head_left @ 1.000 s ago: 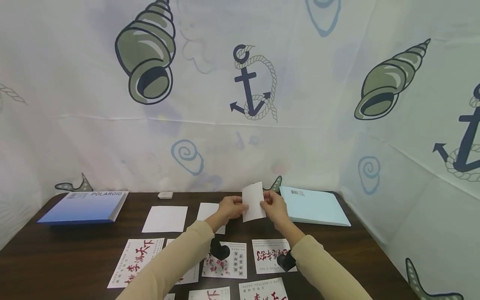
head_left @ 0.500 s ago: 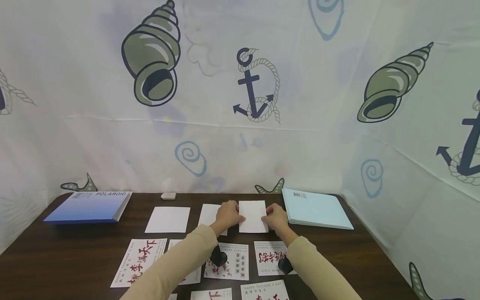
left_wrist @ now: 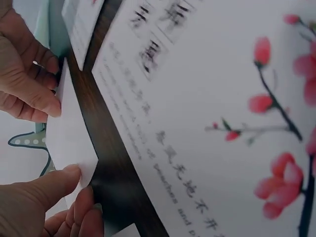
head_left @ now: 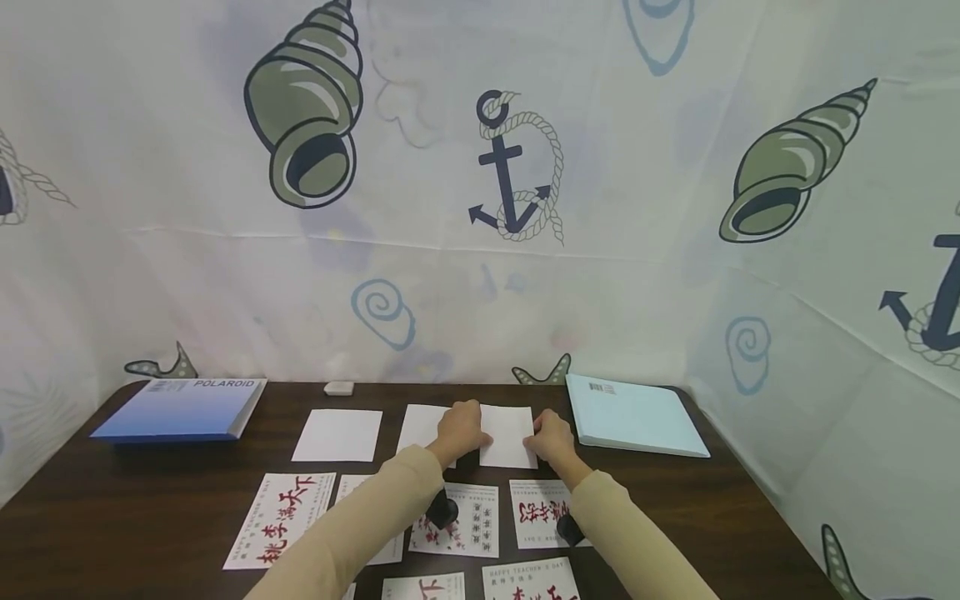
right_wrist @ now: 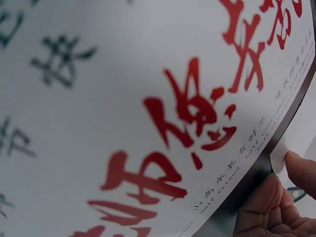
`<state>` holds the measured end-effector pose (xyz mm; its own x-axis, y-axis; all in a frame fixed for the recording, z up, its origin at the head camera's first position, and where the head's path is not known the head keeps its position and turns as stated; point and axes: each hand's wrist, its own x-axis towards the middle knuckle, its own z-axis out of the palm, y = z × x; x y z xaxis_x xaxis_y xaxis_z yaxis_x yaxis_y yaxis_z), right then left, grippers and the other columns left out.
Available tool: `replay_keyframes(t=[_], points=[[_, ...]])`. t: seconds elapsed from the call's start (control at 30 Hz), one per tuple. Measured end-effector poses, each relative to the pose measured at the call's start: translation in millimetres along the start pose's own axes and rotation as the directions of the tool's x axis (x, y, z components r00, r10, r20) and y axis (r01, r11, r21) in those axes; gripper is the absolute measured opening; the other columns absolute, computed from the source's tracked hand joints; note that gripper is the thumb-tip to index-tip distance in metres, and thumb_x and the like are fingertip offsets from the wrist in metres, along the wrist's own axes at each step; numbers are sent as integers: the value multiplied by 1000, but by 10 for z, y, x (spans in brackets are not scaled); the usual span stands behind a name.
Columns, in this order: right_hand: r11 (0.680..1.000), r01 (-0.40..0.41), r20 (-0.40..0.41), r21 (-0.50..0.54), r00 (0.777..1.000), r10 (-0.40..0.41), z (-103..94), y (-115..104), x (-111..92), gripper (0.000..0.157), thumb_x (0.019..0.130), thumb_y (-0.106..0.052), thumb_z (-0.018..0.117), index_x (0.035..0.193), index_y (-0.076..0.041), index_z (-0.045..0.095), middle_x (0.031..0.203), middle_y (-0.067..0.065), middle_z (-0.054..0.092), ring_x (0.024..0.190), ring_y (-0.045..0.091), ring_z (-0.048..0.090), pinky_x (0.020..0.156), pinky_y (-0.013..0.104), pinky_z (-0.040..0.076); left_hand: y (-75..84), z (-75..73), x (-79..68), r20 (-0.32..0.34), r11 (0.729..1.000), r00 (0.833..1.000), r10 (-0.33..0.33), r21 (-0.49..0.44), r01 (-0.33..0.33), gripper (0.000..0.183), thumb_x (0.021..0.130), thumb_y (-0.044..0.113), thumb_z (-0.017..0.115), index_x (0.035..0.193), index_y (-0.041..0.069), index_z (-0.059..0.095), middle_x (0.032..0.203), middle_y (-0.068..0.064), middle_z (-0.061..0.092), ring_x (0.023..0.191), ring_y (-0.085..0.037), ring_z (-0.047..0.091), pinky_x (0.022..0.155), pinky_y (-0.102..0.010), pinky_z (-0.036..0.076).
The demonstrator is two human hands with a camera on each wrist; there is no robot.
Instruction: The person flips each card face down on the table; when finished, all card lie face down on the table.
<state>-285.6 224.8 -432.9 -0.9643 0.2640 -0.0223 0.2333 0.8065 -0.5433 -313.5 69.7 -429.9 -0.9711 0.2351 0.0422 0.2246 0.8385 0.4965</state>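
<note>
A blank white card (head_left: 507, 440) lies low in the back row, right of centre. My left hand (head_left: 460, 432) pinches its left edge, thumb on top, while my right hand (head_left: 553, 439) grips the right edge. The left wrist view shows the card (left_wrist: 71, 133) between both hands, the left thumb (left_wrist: 69, 174) on its near corner and curled fingers below. In the right wrist view, the right hand (right_wrist: 269, 215) has its thumb at the card's (right_wrist: 280, 160) edge. Another blank card (head_left: 420, 427) lies partly hidden behind my left hand.
One more blank card (head_left: 337, 435) lies further left. Printed cards with red lettering (head_left: 281, 521) and blossoms (head_left: 472, 521) fill the front rows, partly under my forearms. A blue POLAROID box (head_left: 180, 408) stands left, a pale blue one (head_left: 637, 414) right. A small white block (head_left: 339, 388) sits at the back edge.
The white card, held up and tilted a second ago, has come down flat into the back row, to the right of the other blank cards. Both hands still hold its sides.
</note>
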Motion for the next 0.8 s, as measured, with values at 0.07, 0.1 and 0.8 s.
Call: replay_keyframes(t=[0.07, 0.1, 0.8], points=[[1000, 5, -3, -4, 1000, -5, -1, -9, -5, 26, 75, -7, 75, 89, -1, 54, 84, 13, 59, 78, 25, 55, 68, 36, 46, 5, 2, 4, 1, 1000, 1000, -3, 13, 3, 37, 69, 20, 83, 87, 0, 59, 77, -11, 59, 67, -24, 58, 58, -36, 50], [1000, 10, -7, -7, 1000, -10, -1, -11, -9, 25, 75, -7, 75, 88, -1, 54, 84, 13, 59, 78, 25, 55, 68, 36, 46, 5, 5, 9, 2, 1000, 1000, -4, 17, 4, 38, 69, 20, 83, 89, -1, 59, 78, -12, 60, 69, -25, 59, 60, -36, 50], [932, 236, -109, 274, 971, -214, 68, -436, -317, 19, 79, -2, 68, 96, 3, 60, 72, 6, 55, 62, 13, 48, 55, 24, 39, -297, -494, -241, -19, 973, 997, 73, -219, -75, 35, 80, 21, 75, 105, -1, 63, 82, -7, 68, 64, -14, 65, 62, -31, 52]])
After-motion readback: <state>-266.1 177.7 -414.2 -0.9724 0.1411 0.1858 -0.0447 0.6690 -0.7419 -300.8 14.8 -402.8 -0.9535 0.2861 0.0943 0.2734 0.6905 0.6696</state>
